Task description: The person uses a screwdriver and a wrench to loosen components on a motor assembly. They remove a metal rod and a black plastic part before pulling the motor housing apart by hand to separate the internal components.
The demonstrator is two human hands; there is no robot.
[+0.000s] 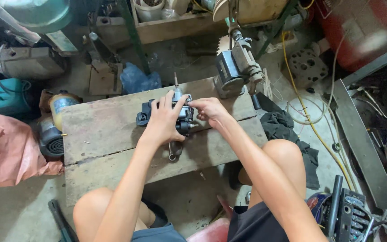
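A small dark motor-like part [182,117] with a metal shaft pointing away from me sits on a low wooden bench [104,130]. My left hand [163,122] lies over the part and grips its body. My right hand [209,110] pinches at the part's upper right side with thumb and forefinger; I cannot tell if it holds a small piece. A metal wrench [173,152] lies on the bench just below my left hand, partly hidden by it.
A grey bench vise [236,67] stands at the bench's far right corner. A dark rag [287,127] lies right of the bench. A socket set case [348,215] is at bottom right, an orange sack [5,150] at left, yellow cable [310,121] on the floor.
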